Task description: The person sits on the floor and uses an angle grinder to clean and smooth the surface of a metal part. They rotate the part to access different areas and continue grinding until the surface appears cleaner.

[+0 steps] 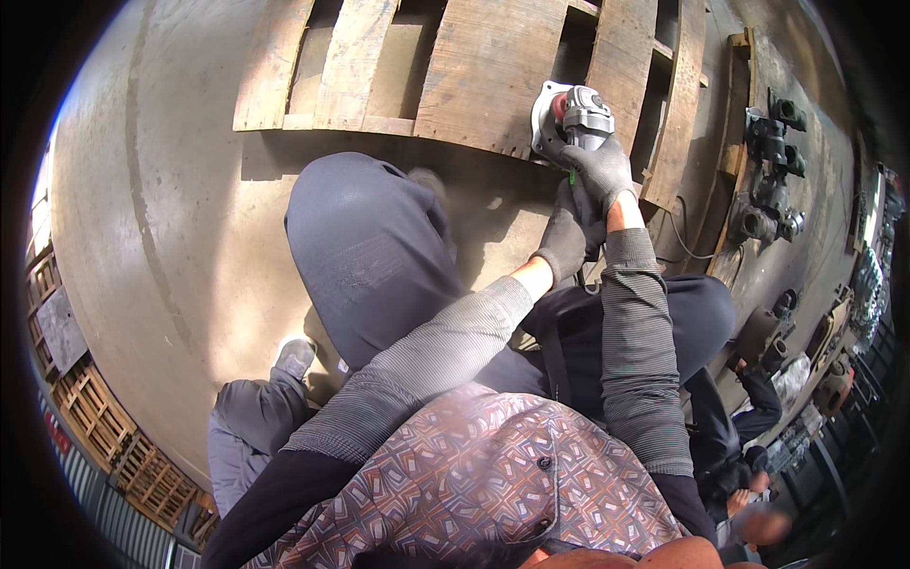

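An angle grinder (589, 112) with a silver-grey head and a reddish disc sits at the near edge of the wooden pallet. My gloved right hand (604, 173) is wrapped round its body just behind the head. Closer to me, my gloved left hand (567, 230) grips the rear part of the tool, which is mostly hidden by the gloves. Beside the disc lies a grey metal flange-like part (542, 123) with holes in its rim, resting on the pallet boards. The disc is against or very near this part; contact cannot be made out.
The slatted pallet (483, 71) spans the top. A cable (684, 242) runs on the floor to its right. Several dark metal castings (773, 142) stand further right. Other people are near, one leg (251, 427) at lower left and an arm (758, 398) at lower right.
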`<control>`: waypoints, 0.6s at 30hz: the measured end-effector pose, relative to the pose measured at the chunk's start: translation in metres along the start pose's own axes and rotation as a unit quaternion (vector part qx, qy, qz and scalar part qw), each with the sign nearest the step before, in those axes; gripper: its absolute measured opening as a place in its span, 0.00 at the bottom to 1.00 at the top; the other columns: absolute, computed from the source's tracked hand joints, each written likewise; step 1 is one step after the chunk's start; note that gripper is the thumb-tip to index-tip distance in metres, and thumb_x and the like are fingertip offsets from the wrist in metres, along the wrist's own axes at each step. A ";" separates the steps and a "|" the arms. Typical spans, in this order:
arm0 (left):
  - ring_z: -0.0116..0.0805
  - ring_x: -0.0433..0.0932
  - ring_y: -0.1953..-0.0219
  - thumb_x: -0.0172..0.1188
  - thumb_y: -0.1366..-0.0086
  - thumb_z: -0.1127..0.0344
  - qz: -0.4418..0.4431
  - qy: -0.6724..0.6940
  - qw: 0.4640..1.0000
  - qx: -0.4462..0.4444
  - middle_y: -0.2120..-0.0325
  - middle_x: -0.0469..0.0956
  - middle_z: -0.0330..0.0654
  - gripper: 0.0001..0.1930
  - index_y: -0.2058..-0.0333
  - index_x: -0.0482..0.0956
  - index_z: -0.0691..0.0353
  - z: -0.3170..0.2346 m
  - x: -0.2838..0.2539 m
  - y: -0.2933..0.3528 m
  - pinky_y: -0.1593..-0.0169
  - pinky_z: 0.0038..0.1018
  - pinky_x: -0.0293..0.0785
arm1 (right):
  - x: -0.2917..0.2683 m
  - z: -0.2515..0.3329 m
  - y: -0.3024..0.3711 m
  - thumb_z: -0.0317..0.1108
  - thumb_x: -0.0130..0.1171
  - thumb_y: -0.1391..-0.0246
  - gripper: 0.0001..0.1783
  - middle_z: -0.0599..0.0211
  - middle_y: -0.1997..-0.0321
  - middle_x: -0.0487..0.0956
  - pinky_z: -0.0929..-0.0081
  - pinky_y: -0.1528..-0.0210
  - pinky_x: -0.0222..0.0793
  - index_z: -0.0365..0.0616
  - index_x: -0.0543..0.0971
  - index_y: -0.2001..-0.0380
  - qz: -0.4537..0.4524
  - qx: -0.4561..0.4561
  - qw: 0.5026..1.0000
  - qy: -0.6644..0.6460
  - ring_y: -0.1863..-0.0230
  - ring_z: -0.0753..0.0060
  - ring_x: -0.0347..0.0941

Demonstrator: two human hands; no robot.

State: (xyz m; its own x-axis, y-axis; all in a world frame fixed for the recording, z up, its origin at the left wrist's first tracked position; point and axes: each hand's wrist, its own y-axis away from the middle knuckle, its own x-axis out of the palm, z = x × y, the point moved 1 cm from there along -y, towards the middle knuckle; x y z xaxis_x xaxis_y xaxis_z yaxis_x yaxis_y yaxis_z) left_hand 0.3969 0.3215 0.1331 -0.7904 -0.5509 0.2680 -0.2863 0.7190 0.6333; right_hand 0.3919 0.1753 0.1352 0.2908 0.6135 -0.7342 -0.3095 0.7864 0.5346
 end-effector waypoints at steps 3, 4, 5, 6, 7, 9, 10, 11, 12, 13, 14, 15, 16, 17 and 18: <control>0.53 0.71 0.33 0.77 0.41 0.57 -0.010 -0.016 0.999 0.046 0.36 0.70 0.58 0.54 0.25 0.48 0.61 0.007 0.003 -0.002 0.33 0.41 0.70 | 0.001 0.000 0.000 0.54 0.76 0.60 0.44 0.41 0.50 0.87 0.59 0.44 0.79 0.30 0.81 0.46 -0.004 0.007 1.000 0.019 0.47 0.47 0.86; 0.54 0.71 0.33 0.77 0.41 0.57 -0.014 -0.023 0.998 0.057 0.35 0.69 0.58 0.55 0.25 0.48 0.61 0.011 0.005 -0.002 0.32 0.41 0.70 | 0.001 0.001 0.000 0.54 0.76 0.60 0.43 0.40 0.50 0.87 0.59 0.44 0.79 0.29 0.81 0.46 -0.003 0.009 1.000 0.023 0.47 0.47 0.86; 0.55 0.71 0.33 0.77 0.41 0.57 -0.018 -0.029 0.997 0.069 0.35 0.69 0.59 0.55 0.25 0.47 0.61 0.014 0.006 -0.003 0.32 0.42 0.70 | 0.001 0.001 0.001 0.53 0.76 0.60 0.43 0.40 0.50 0.87 0.59 0.43 0.79 0.29 0.81 0.46 0.001 -0.001 1.000 0.016 0.47 0.46 0.86; 0.55 0.70 0.32 0.76 0.41 0.57 -0.018 -0.037 0.997 0.071 0.35 0.68 0.59 0.55 0.25 0.47 0.61 0.018 0.007 -0.003 0.32 0.42 0.69 | 0.002 0.001 0.002 0.53 0.75 0.60 0.44 0.40 0.50 0.87 0.59 0.43 0.79 0.29 0.81 0.46 0.004 -0.010 1.000 0.008 0.47 0.46 0.86; 0.56 0.70 0.32 0.76 0.40 0.57 -0.022 -0.031 0.997 0.066 0.35 0.68 0.60 0.54 0.25 0.47 0.61 0.022 0.008 -0.003 0.32 0.43 0.69 | 0.002 0.002 0.003 0.53 0.75 0.60 0.44 0.39 0.50 0.86 0.59 0.43 0.79 0.29 0.80 0.45 0.013 -0.013 1.000 0.003 0.47 0.46 0.86; 0.57 0.70 0.32 0.73 0.39 0.57 -0.024 -0.016 0.998 0.056 0.34 0.67 0.61 0.53 0.25 0.46 0.61 0.027 0.009 -0.003 0.32 0.43 0.69 | 0.002 0.002 0.005 0.54 0.75 0.59 0.46 0.35 0.48 0.85 0.58 0.39 0.78 0.26 0.79 0.44 0.016 -0.011 1.000 0.014 0.44 0.42 0.84; 0.57 0.70 0.32 0.72 0.38 0.55 -0.024 -0.046 0.996 0.077 0.35 0.67 0.62 0.53 0.25 0.45 0.62 0.028 0.009 -0.003 0.32 0.42 0.70 | 0.002 0.002 0.006 0.54 0.75 0.59 0.48 0.32 0.47 0.84 0.57 0.38 0.77 0.24 0.78 0.43 0.014 -0.012 1.000 0.019 0.43 0.40 0.84; 0.57 0.70 0.33 0.70 0.37 0.54 -0.024 -0.072 0.990 0.117 0.35 0.67 0.63 0.52 0.25 0.45 0.63 0.027 0.008 -0.002 0.32 0.42 0.70 | 0.003 0.002 0.007 0.54 0.75 0.59 0.48 0.32 0.46 0.84 0.57 0.37 0.77 0.23 0.78 0.44 0.017 -0.012 0.999 0.027 0.43 0.40 0.83; 0.57 0.71 0.33 0.69 0.36 0.53 -0.024 -0.086 0.988 0.127 0.36 0.67 0.64 0.51 0.25 0.44 0.64 0.026 0.008 0.000 0.33 0.42 0.71 | 0.003 0.002 0.007 0.54 0.75 0.58 0.48 0.31 0.46 0.84 0.57 0.37 0.77 0.23 0.78 0.44 0.015 -0.016 0.999 0.034 0.43 0.39 0.83; 0.57 0.71 0.33 0.67 0.35 0.52 -0.025 -0.099 0.985 0.137 0.36 0.67 0.65 0.51 0.25 0.43 0.65 0.024 0.007 0.001 0.33 0.41 0.71 | 0.003 0.002 0.008 0.54 0.75 0.58 0.47 0.30 0.46 0.84 0.57 0.37 0.77 0.23 0.78 0.44 0.012 -0.021 0.999 0.040 0.43 0.39 0.83; 0.58 0.71 0.34 0.65 0.34 0.52 -0.025 -0.101 0.988 0.118 0.36 0.66 0.67 0.51 0.25 0.43 0.66 0.022 0.008 0.002 0.34 0.41 0.72 | 0.004 0.002 0.008 0.54 0.75 0.58 0.47 0.30 0.46 0.83 0.56 0.37 0.77 0.23 0.78 0.44 0.012 -0.022 0.999 0.041 0.42 0.38 0.83; 0.58 0.71 0.34 0.63 0.33 0.52 -0.021 -0.093 0.991 0.098 0.36 0.65 0.68 0.50 0.25 0.42 0.67 0.021 0.008 0.004 0.34 0.41 0.73 | 0.004 0.001 0.009 0.54 0.75 0.58 0.47 0.29 0.46 0.83 0.56 0.37 0.77 0.23 0.78 0.44 0.013 -0.023 0.999 0.042 0.42 0.38 0.83; 0.59 0.71 0.34 0.63 0.33 0.52 -0.014 -0.070 0.994 0.081 0.37 0.65 0.69 0.51 0.25 0.40 0.68 0.020 0.009 0.005 0.35 0.41 0.73 | 0.005 0.001 0.010 0.54 0.74 0.58 0.47 0.29 0.46 0.83 0.56 0.36 0.77 0.23 0.77 0.44 0.013 -0.024 0.999 0.042 0.42 0.38 0.82; 0.60 0.71 0.34 0.63 0.32 0.53 -0.002 -0.038 0.997 0.062 0.37 0.66 0.70 0.51 0.24 0.39 0.69 0.021 0.010 0.009 0.35 0.41 0.74 | 0.005 0.000 0.012 0.54 0.74 0.58 0.48 0.29 0.46 0.83 0.56 0.36 0.77 0.23 0.77 0.43 0.014 -0.029 0.999 0.041 0.41 0.37 0.82; 0.60 0.71 0.35 0.62 0.32 0.54 0.000 -0.036 0.998 0.060 0.38 0.66 0.71 0.51 0.24 0.39 0.69 0.023 0.011 0.010 0.36 0.41 0.74 | 0.005 -0.001 0.015 0.54 0.74 0.57 0.49 0.28 0.46 0.83 0.55 0.36 0.76 0.23 0.76 0.42 0.015 -0.034 0.998 0.040 0.41 0.37 0.82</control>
State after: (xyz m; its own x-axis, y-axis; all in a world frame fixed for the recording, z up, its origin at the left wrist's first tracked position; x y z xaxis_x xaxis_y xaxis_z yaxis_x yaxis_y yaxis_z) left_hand 0.3727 0.3321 0.1261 -0.8262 -0.5215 0.2131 -0.3445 0.7671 0.5412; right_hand 0.3881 0.1897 0.1390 0.2074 0.6276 -0.7504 -0.3788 0.7588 0.5298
